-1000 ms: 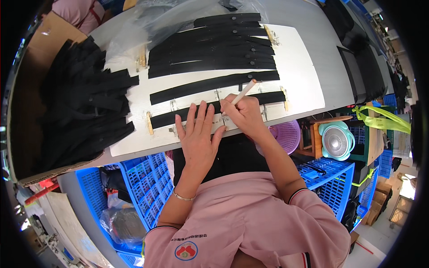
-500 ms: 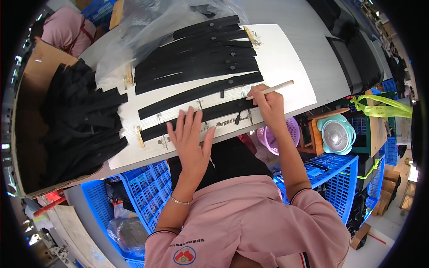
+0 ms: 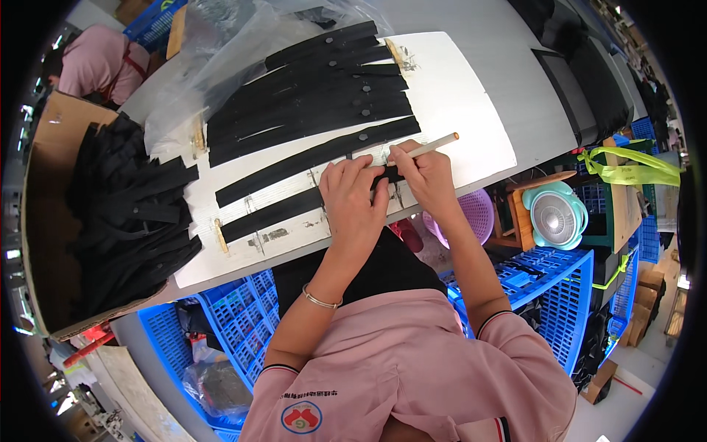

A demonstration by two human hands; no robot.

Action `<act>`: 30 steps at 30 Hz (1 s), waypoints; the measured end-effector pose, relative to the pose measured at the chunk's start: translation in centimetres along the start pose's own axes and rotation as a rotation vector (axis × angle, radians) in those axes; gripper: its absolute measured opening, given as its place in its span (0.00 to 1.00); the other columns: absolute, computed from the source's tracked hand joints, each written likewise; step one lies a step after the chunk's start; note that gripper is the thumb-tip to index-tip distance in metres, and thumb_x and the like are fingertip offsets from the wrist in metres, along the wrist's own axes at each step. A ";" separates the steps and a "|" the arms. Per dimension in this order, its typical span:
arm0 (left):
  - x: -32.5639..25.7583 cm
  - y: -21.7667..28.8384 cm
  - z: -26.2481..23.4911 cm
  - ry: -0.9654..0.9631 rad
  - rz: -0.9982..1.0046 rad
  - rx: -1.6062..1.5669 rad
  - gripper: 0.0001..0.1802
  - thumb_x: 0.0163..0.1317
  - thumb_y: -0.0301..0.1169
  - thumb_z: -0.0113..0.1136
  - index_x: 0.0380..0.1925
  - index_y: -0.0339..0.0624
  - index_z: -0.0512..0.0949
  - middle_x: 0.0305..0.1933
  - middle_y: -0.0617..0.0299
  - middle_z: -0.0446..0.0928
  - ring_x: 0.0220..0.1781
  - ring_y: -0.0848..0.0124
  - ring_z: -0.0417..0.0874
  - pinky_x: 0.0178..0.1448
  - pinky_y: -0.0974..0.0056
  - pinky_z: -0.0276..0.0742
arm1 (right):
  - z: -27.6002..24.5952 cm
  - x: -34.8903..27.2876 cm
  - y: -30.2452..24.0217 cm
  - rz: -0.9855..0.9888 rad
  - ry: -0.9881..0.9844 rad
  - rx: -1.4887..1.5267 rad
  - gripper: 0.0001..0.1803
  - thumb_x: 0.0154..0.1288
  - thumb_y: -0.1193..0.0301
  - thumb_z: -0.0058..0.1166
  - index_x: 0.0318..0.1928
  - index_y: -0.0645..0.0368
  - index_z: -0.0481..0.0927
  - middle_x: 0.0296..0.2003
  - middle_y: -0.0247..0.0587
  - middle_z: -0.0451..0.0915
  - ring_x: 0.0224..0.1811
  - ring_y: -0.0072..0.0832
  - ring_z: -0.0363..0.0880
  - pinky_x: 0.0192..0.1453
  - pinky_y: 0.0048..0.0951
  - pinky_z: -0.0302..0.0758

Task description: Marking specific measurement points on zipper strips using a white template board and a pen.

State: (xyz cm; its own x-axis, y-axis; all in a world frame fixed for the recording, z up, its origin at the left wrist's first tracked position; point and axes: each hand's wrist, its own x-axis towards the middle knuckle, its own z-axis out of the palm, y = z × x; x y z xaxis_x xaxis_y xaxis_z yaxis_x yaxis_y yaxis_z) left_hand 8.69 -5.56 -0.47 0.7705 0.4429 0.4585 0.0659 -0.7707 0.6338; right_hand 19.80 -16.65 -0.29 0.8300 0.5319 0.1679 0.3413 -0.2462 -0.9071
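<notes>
A slim pale pencil (image 3: 440,144) sits in my right hand (image 3: 427,183), its lower end hidden by the fingers over a black fabric strip (image 3: 276,214). The strip lies along the near side of a white board (image 3: 471,103) with pencil-dark smudges and tape on it. My left hand (image 3: 352,206) is on the strip's right part, close beside the right hand. Its fingers are bent and drawn together, with black fabric showing between index finger and thumb. Just beyond lies another black strip (image 3: 317,162). Several overlapping black strips (image 3: 294,103) with round dark snaps cover the far part of the board.
At the left stands a cardboard box (image 3: 62,118) heaped with black strips (image 3: 132,206). Clear plastic film (image 3: 199,81) lies behind the board. Blue crates (image 3: 549,295), a purple basket (image 3: 475,214) and a teal fan (image 3: 554,217) are below the table. Another person (image 3: 103,59) bends at far left.
My left hand has slid right along the near strip, up close to my right hand, and its spread fingers have drawn together. The right hand with the pencil has shifted slightly left.
</notes>
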 end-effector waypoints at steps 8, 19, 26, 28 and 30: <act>0.0 -0.1 0.4 0.019 -0.002 0.008 0.09 0.56 0.26 0.71 0.38 0.42 0.85 0.52 0.61 0.84 0.59 0.57 0.78 0.70 0.51 0.65 | -0.8 -0.3 0.3 -0.021 -0.037 0.063 0.15 0.75 0.65 0.56 0.36 0.64 0.86 0.23 0.44 0.83 0.24 0.29 0.81 0.31 0.31 0.74; -0.7 -0.5 -0.3 -0.015 0.015 -0.007 0.16 0.60 0.30 0.69 0.49 0.41 0.83 0.62 0.55 0.78 0.67 0.54 0.74 0.77 0.41 0.58 | -0.8 -0.6 0.2 -0.001 -0.095 0.056 0.17 0.75 0.66 0.55 0.30 0.66 0.83 0.22 0.37 0.81 0.24 0.21 0.78 0.31 0.29 0.72; -3.2 -1.4 -4.4 -0.251 -0.037 0.140 0.24 0.72 0.35 0.61 0.66 0.42 0.76 0.77 0.51 0.66 0.82 0.50 0.59 0.79 0.25 0.35 | -0.9 -1.5 0.4 0.011 0.079 0.229 0.18 0.77 0.68 0.54 0.28 0.65 0.83 0.26 0.33 0.82 0.25 0.16 0.72 0.31 0.21 0.67; -2.0 -2.3 -4.2 -0.237 -0.022 0.142 0.24 0.73 0.35 0.59 0.66 0.41 0.76 0.77 0.51 0.66 0.82 0.50 0.59 0.79 0.24 0.38 | -0.6 -1.6 0.3 0.018 0.190 0.213 0.17 0.76 0.69 0.55 0.28 0.64 0.83 0.26 0.33 0.81 0.26 0.15 0.71 0.32 0.21 0.67; 0.0 -3.6 -3.5 -0.233 0.030 0.165 0.24 0.74 0.36 0.59 0.67 0.41 0.75 0.77 0.51 0.67 0.82 0.51 0.59 0.78 0.22 0.40 | -0.5 -1.4 0.9 0.004 0.186 0.258 0.17 0.77 0.68 0.55 0.29 0.63 0.84 0.26 0.31 0.81 0.26 0.14 0.70 0.31 0.19 0.66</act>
State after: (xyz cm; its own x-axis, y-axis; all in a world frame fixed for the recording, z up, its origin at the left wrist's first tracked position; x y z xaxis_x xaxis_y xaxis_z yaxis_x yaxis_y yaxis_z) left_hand 6.19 -1.18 -0.61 0.8975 0.3160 0.3075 0.1283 -0.8543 0.5037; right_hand 19.17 -18.05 -1.19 0.9057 0.3679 0.2106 0.2347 -0.0214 -0.9718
